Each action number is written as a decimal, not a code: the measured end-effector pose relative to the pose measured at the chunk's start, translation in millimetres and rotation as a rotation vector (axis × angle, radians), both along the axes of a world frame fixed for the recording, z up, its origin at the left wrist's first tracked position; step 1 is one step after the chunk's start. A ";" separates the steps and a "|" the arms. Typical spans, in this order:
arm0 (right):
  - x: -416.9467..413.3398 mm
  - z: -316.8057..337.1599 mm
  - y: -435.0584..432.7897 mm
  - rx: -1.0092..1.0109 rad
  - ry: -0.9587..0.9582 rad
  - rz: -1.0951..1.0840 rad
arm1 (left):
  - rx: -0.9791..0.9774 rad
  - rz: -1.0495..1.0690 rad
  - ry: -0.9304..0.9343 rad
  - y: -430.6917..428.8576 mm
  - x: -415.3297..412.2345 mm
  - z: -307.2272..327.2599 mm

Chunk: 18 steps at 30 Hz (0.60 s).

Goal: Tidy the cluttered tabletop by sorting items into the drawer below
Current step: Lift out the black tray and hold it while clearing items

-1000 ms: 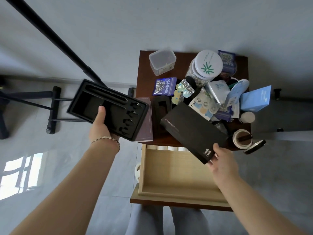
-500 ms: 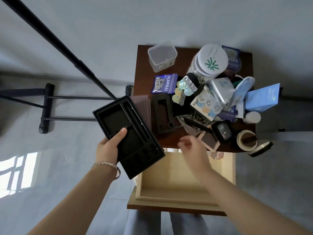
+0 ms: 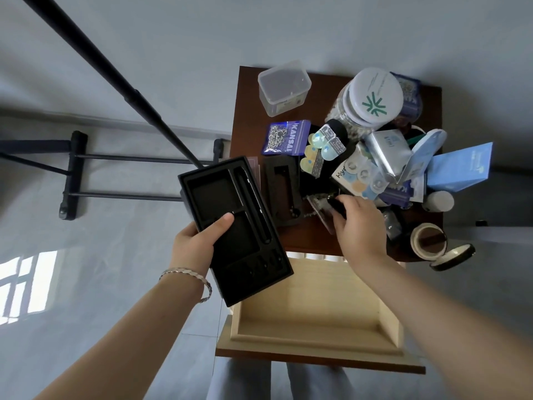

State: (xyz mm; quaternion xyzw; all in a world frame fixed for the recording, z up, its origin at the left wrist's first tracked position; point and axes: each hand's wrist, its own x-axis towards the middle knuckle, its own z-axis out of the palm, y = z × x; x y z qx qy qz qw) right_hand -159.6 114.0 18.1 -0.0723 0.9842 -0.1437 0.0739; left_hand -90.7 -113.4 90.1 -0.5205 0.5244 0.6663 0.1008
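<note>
My left hand [image 3: 199, 245] grips a black moulded tray insert [image 3: 245, 235], held tilted over the table's front left corner and the drawer's left edge. The pale wooden drawer [image 3: 311, 301] below the dark brown table [image 3: 248, 111] stands pulled out, and its visible floor is bare. My right hand [image 3: 359, 226] reaches onto the front middle of the tabletop, its fingers curled round a small black object [image 3: 336, 204] in the clutter. What that object is stays unclear.
A black foam insert [image 3: 284, 192] lies beside the tray. Behind are a purple packet [image 3: 285, 137], clear plastic container [image 3: 284, 88], white-lidded jar [image 3: 373, 99], blister packs [image 3: 323, 148] and blue box [image 3: 461, 166]. A tape roll [image 3: 428, 241] sits front right. A black stand pole [image 3: 101, 70] rises left.
The black box my right hand held is gone from view, and that hand moved up onto the tabletop clutter. My left hand swung the tray from the far left in toward the drawer.
</note>
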 end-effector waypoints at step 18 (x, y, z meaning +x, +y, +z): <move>42.6 94.7 -69.1 -0.445 -0.106 -0.109 | -0.186 -0.177 -0.047 33.0 -9.0 22.6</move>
